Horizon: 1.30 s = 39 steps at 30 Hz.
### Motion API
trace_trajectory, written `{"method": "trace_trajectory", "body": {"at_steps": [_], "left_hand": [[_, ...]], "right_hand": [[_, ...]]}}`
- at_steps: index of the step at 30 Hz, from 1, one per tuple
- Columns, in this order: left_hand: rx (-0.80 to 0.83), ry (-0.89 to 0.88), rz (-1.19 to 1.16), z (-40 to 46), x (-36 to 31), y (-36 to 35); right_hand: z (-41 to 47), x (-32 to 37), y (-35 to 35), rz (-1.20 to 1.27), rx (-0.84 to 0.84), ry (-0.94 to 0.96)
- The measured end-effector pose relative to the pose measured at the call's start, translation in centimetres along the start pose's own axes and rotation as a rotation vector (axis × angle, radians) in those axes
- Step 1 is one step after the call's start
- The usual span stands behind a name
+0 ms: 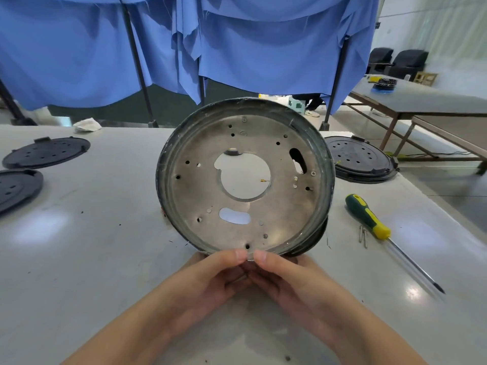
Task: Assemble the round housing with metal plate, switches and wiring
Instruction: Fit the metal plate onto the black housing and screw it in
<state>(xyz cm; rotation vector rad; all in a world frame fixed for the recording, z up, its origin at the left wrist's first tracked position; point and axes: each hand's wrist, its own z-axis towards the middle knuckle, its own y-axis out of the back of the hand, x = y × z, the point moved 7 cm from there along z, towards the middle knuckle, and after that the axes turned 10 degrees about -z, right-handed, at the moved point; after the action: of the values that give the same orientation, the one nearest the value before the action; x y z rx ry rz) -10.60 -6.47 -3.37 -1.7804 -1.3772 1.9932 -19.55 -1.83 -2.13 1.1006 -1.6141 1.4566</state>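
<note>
One head-worn wide-angle view looks forward and down across the table (79,259), close above the person's forearms, which enter from 6 o'clock. It faces the blue curtain (263,48) at 12 o'clock; straight edges bow near the frame's borders.

I hold the round housing (245,177) upright at mid-surface (79,246), two covers (46,152) to its left, a third (361,159) behind-right, the screwdriver (369,217) lying right.
</note>
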Motion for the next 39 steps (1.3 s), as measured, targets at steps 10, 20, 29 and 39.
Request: {"method": "trace_trajectory", "body": {"at_steps": [10,20,29,39], "left_hand": [[-0.224,0.003,-0.212,0.3,-0.3,1.7],[-0.210,-0.028,-0.138,0.3,-0.1,1.0],[-0.252,-0.025,-0.154,0.3,-0.1,1.0],[-0.268,0.044,-0.168,1.6,-0.2,0.8]], "right_hand": [[-1.6,6.8,11.5,-1.069,-0.605,-0.053],[-1.4,8.9,15.9,-1.867,-0.954,-0.190],[-1.4,9.2,16.0,-1.878,-0.982,-0.231],[0.1,7.4,15.0,-2.134,-0.793,-0.100]]}}
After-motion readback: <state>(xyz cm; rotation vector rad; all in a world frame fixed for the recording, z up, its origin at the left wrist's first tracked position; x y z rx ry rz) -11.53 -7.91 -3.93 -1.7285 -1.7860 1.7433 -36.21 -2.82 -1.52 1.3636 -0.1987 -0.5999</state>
